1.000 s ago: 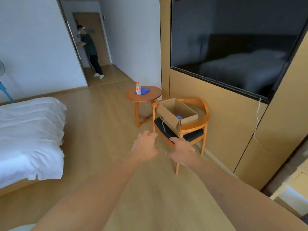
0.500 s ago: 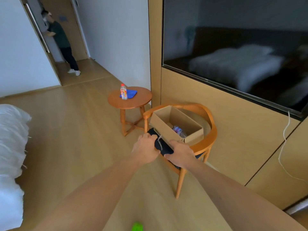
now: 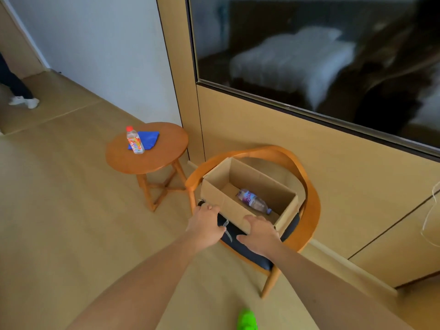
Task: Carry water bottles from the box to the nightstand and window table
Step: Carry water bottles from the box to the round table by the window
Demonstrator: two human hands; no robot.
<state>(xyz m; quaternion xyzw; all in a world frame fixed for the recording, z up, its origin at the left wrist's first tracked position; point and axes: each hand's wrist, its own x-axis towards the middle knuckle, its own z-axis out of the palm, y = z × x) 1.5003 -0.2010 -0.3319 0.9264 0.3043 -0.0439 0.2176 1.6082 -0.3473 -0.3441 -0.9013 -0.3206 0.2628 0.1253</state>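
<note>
Both hands are reaching at the near wall of the box (image 3: 223, 201); the left hand (image 3: 205, 222) is curling with its fingertips hidden, the right hand (image 3: 259, 233) is lying spread, and a bottle (image 3: 253, 201) is lying inside.

arms: bare, sleeveless | hands (image 3: 207, 225): ungloved | shoe (image 3: 247, 321): green

Plain brown cardboard box (image 3: 247, 198), unprinted. Inside, clear water bottle (image 3: 253, 201) with purple label and white lettering, pale blue cap. Warm orange-brown wooden chair (image 3: 309, 186) with dark navy, near-black seat cushion (image 3: 247, 251). Round side table (image 3: 147, 151) in the same orange-brown wood. On it, clear bottle (image 3: 135, 140) with red cap and orange, yellow and blue patterned label, over bright blue cloth (image 3: 146, 139). Light tan wood floor (image 3: 71, 222); tan wall panel (image 3: 309, 148); white wall (image 3: 107, 55). Glossy black TV screen (image 3: 321, 55). Bright green shoe (image 3: 247, 320) at bottom edge.
</note>
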